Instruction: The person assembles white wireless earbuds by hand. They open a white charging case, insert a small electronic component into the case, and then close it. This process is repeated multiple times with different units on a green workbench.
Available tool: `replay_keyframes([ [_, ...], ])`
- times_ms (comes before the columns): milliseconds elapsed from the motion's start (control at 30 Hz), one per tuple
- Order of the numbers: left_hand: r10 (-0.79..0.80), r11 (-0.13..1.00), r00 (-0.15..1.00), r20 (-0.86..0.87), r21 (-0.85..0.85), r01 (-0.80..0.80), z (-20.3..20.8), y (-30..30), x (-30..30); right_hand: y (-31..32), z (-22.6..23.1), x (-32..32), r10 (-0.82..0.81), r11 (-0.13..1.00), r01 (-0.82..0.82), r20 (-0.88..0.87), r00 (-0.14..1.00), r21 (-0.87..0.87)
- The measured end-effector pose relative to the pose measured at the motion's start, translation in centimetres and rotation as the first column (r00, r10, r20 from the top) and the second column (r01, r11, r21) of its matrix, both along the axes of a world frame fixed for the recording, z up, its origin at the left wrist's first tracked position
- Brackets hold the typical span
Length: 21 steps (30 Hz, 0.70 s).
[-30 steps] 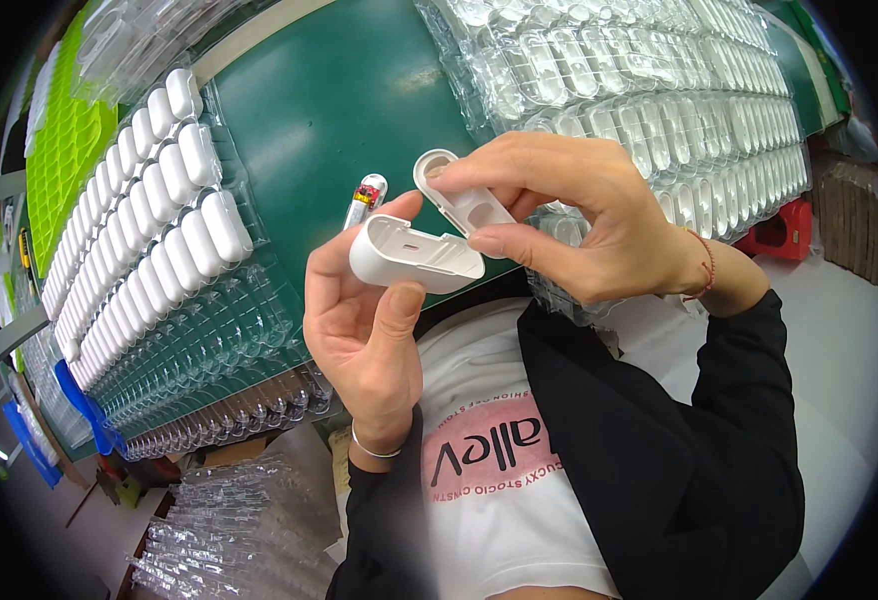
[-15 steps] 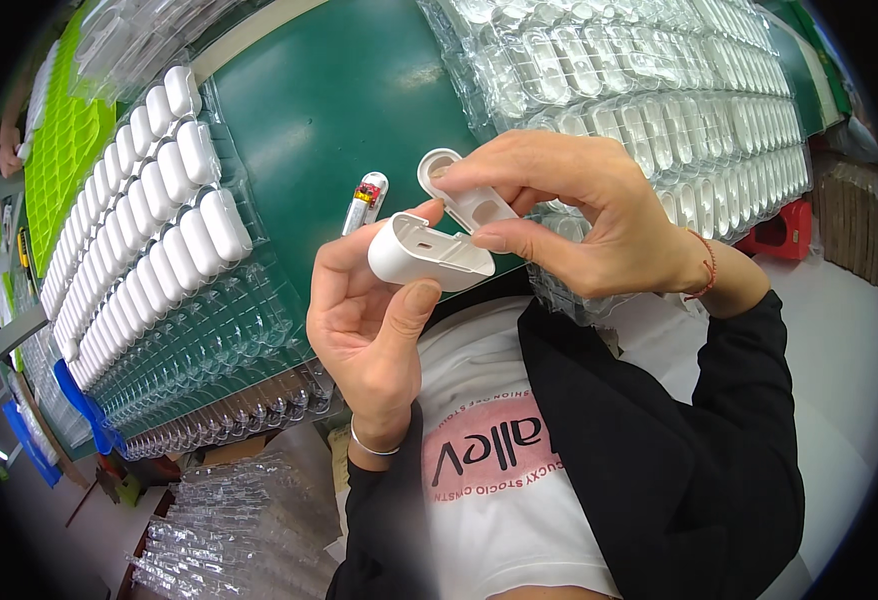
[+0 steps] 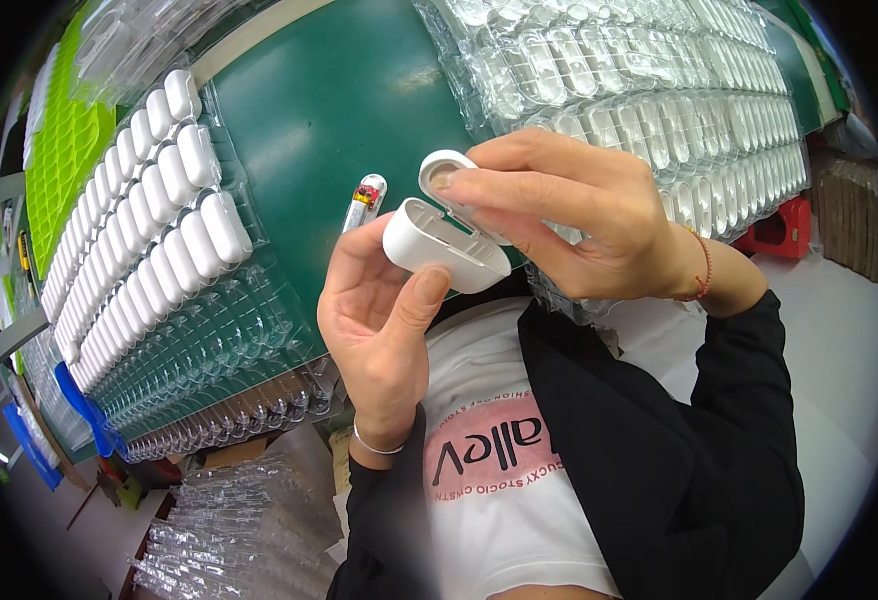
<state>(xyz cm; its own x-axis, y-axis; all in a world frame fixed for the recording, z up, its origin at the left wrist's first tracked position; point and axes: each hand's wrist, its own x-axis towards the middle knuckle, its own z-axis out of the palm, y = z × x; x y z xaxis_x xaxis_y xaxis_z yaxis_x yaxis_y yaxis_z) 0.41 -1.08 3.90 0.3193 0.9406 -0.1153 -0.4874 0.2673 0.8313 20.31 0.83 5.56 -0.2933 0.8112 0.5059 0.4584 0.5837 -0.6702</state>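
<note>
My left hand [image 3: 384, 330] is closed round a white, rounded plastic case shell [image 3: 439, 250], its hollow opening facing up and to the right. In my right hand [image 3: 579, 220] a white case lid [image 3: 446, 172] is pinched between thumb and fingers, its hollow inner side showing. The lid's lower edge meets the shell's rim; whether the two are joined there I cannot tell. Just beyond my left fingers, a small white part with red and yellow pieces [image 3: 366, 200] lies on the green table mat [image 3: 329, 100].
Clear trays of white rounded case shells [image 3: 184, 240] stand on the left. Clear trays with hollow white parts [image 3: 649, 130] cover the right side. A blue object [image 3: 89, 410] sits at the left table edge. Stacked clear trays [image 3: 229, 530] lie below, and a red object [image 3: 779, 230] is at right.
The shell has risen and shifted right toward the lid, closing the gap between them. The lid has tilted, and my right fingers now lie further over it.
</note>
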Motion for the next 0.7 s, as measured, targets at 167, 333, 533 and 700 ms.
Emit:
replay_keyframes([
  [167,0.013,1.0,1.0,-0.027,-0.002,-0.013,0.3,-0.1,0.2,0.0,-0.1,-0.1,-0.033,0.996,0.028,0.052,0.998,0.08],
  [333,0.023,1.0,0.999,-0.024,0.015,-0.023,0.2,-0.2,0.1,-0.1,-0.2,-0.1,-0.043,0.992,0.028,0.113,0.993,0.127],
  [533,0.102,0.995,0.994,0.038,0.014,-0.102,-0.4,-0.2,0.7,-0.5,0.4,0.0,-0.013,0.997,0.001,0.158,0.987,0.074],
  [700,0.173,0.973,0.985,-0.021,0.159,-0.168,-0.9,-0.2,1.5,-0.3,-0.4,0.1,-0.067,0.983,0.032,0.192,0.979,0.18],
])
